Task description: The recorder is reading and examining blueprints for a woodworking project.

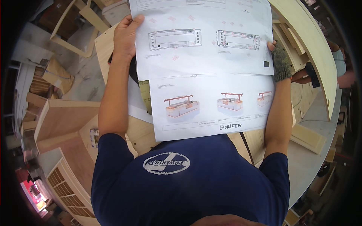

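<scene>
Two white printed drawing sheets are held up in front of my chest, one overlapping the other. The upper sheet (203,56) carries line plans of long rectangular layouts with red marks. On the lower sheet (211,84) there are small coloured views of a counter-like structure and a handwritten word in black. My bare left hand (125,35) grips the upper sheet's left edge, thumb on the front and fingers behind. At the right edge my right hand (281,62), in a grey knitted glove with a bare thumb tip, pinches the paper; its other fingers are mostly hidden.
A curved wooden panel (315,41) rises at the right, with a person's arm (301,75) beyond it. Open wooden boxwork (64,113) and a slatted frame (69,186) stand at the left. Behind lies a wooden frame (71,28). A pale board (307,138) rests at right.
</scene>
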Available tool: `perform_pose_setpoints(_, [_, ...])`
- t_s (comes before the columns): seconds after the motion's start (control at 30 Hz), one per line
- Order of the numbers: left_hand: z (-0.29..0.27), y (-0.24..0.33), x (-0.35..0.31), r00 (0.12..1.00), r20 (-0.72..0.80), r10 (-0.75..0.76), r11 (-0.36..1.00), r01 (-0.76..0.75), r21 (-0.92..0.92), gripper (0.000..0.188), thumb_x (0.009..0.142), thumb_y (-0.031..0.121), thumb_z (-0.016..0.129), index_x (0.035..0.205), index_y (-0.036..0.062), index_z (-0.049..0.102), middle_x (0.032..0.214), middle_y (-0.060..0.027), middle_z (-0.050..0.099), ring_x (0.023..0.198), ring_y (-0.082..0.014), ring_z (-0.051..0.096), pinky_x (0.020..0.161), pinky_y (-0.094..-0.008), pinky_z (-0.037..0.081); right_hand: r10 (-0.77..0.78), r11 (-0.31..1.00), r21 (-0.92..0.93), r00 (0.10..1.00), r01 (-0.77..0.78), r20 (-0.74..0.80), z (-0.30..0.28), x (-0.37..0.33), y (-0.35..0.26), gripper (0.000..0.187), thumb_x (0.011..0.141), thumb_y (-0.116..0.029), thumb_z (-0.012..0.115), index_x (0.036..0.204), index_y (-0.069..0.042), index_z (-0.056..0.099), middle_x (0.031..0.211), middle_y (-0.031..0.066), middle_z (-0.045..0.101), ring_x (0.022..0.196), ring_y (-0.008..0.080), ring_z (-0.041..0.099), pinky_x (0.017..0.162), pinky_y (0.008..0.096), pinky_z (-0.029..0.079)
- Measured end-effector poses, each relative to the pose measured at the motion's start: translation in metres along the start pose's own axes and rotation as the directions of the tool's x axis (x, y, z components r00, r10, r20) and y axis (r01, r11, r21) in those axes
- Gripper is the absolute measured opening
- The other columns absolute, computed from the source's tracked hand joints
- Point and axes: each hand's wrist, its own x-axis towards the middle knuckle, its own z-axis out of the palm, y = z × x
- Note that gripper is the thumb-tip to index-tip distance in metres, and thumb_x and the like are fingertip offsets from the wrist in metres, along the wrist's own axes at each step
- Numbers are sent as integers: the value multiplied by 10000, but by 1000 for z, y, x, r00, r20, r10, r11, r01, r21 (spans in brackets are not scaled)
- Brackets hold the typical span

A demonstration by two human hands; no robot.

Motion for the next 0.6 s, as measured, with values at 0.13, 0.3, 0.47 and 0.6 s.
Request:
perform_pose_setpoints(0.13, [-2, 1, 0, 1000, 11, 4, 1000, -3, -9, 185, 896, 86, 684, 1032, -24, 623, 962, -99, 681, 805, -158, 661, 732, -298, 574, 3, 1000, -20, 1000, -3, -26, 5, -3, -4, 441, 859, -318, 678, 1190, -36, 609, 931, 37, 645, 736, 86, 616, 622, 238, 540])
perform_pose_setpoints(0.3, [-1, 1, 0, 1000, 13, 12, 1000, -12, -15, 179, 896, 80, 683, 1032, -21, 627, 966, -98, 684, 807, -157, 662, 736, -294, 572, 7, 1000, 3, 1000, -7, -8, 6, -5, -7, 433, 865, -308, 673, 1192, -33, 608, 926, 38, 646, 735, 89, 618, 613, 242, 542])
perform_pose_setpoints(0.47, [0, 3, -1, 999, 26, 28, 999, -27, -28, 177, 894, 77, 684, 1031, -18, 628, 963, -97, 686, 804, -154, 662, 733, -290, 570, -3, 1000, -1, 1000, 3, -18, 5, -3, -4, 447, 862, -305, 674, 1203, -24, 605, 957, 51, 655, 751, 95, 624, 621, 243, 543])
perform_pose_setpoints(0.6, [0, 3, -2, 998, 31, 62, 998, -61, -29, 175, 893, 76, 685, 1029, -18, 628, 958, -100, 686, 804, -153, 662, 738, -290, 572, -7, 1000, -13, 1000, 7, -6, 8, -6, -7, 454, 863, -306, 670, 1213, -24, 602, 959, 51, 653, 754, 97, 625, 620, 244, 543])
